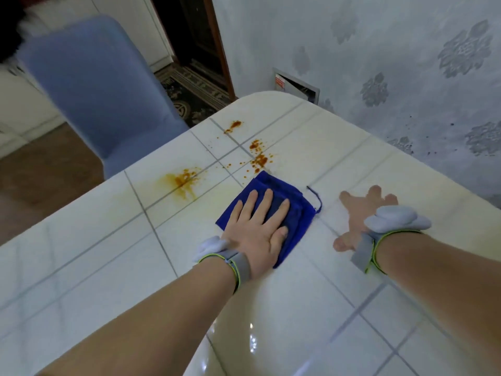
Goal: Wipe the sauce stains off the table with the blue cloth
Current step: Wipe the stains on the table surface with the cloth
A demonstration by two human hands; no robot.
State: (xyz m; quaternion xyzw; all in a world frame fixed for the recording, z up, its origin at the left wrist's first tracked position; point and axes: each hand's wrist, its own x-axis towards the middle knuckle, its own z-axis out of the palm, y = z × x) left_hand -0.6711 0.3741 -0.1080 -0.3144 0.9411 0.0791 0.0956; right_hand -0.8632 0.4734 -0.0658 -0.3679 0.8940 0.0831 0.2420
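A folded blue cloth [294, 206] lies flat on the glossy white tiled table [352, 164]. My left hand [257, 226] presses down on it with straight, spread fingers. My right hand [360, 213] rests flat on the bare table just right of the cloth, fingers spread. Orange-brown sauce stains sit beyond the cloth: a smeared patch [184, 181] to the left, a splatter cluster [259, 157] just past the cloth's far corner, and a small blotch [233, 125] farther back.
A blue upholstered chair [95, 90] stands at the table's far left edge. A patterned wall [393, 63] runs along the table's right side. A dark doorway with a patterned rug [189, 96] lies beyond the table's rounded far corner.
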